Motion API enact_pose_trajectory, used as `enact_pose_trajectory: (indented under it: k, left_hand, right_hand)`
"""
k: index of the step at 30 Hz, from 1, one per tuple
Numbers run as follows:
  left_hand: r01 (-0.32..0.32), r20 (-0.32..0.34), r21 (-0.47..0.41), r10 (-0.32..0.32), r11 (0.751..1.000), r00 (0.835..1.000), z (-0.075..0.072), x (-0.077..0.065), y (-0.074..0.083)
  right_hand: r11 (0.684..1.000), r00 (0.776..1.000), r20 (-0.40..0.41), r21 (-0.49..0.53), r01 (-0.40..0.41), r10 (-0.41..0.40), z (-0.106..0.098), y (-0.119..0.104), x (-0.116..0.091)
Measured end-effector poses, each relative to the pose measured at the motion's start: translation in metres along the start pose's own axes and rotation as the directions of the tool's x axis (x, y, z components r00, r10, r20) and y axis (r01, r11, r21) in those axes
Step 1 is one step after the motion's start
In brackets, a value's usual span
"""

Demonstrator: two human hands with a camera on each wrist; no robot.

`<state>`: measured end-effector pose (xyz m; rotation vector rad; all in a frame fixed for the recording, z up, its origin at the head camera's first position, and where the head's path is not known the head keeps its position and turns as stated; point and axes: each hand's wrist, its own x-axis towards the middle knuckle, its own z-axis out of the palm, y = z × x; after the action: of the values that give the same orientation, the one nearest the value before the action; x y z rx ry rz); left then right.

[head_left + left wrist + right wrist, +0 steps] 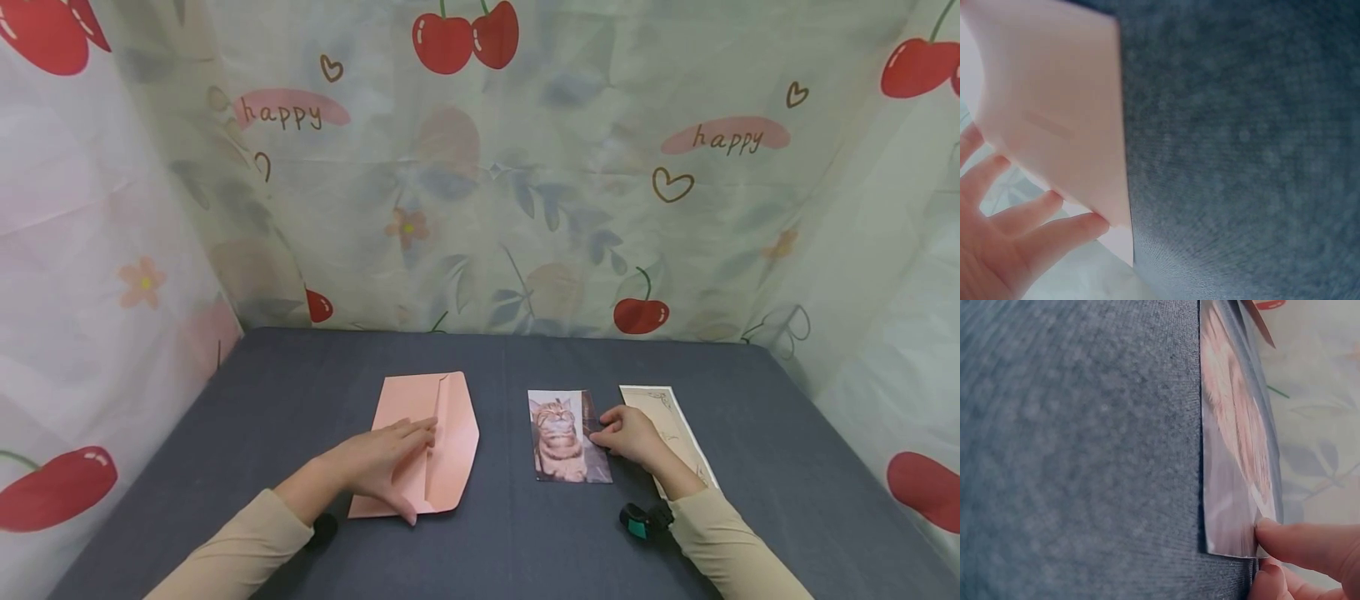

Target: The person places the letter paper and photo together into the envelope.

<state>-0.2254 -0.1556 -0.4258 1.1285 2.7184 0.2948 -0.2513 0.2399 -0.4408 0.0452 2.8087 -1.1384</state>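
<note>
A pink envelope (454, 442) lies on the dark cloth at the left, its pointed flap spread toward the right. Across it rests my left hand (386, 462), fingers extended over the pocket and thumb at the near edge. The left wrist view shows the fingertips (1099, 223) along the edge of the envelope (1054, 106). To the right lies a photo of a cat (558, 442). My right hand (632, 435) pinches its right edge; in the right wrist view the thumb (1297, 540) is on top of the photo (1235, 512), with other fingers below the edge.
A cream card with an ornate border (652, 402) lies at the right, partly covered by my right hand and forearm. A dark grey cloth (502, 542) covers the table. Patterned curtains (487, 208) stand at the back and both sides. Near my right wrist is a black-and-teal device (639, 523).
</note>
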Motion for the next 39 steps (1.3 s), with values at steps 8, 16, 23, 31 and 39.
enact_pose_trajectory:
  k: [8,16,23,31,39]
  left_hand:
    - [-0.001,0.006,-0.01,0.001,1.0,1.0,-0.001,0.001,-0.001]
    - [0.002,0.011,-0.009,-0.002,1.0,1.0,-0.001,0.001,0.0]
    - [0.001,0.014,-0.018,-0.001,1.0,1.0,-0.002,0.0,0.001]
    - [-0.014,0.001,-0.018,0.014,1.0,1.0,-0.001,-0.001,0.0]
    - [-0.045,-0.026,0.003,0.045,0.999,0.999,0.0,-0.002,0.0]
  right_hand:
    - [0.999,1.0,-0.009,0.04,0.008,-0.007,0.0,0.0,0.0]
    - [0.998,1.0,-0.012,0.055,0.013,-0.012,-0.001,0.0,-0.001]
    - [0.997,1.0,-0.004,0.073,-0.001,0.001,-0.002,-0.003,-0.003]
    - [0.996,1.0,0.005,0.09,-0.001,0.001,-0.004,-0.006,-0.004]
    - [0.992,1.0,0.006,0.129,0.002,-0.002,-0.007,-0.01,-0.006]
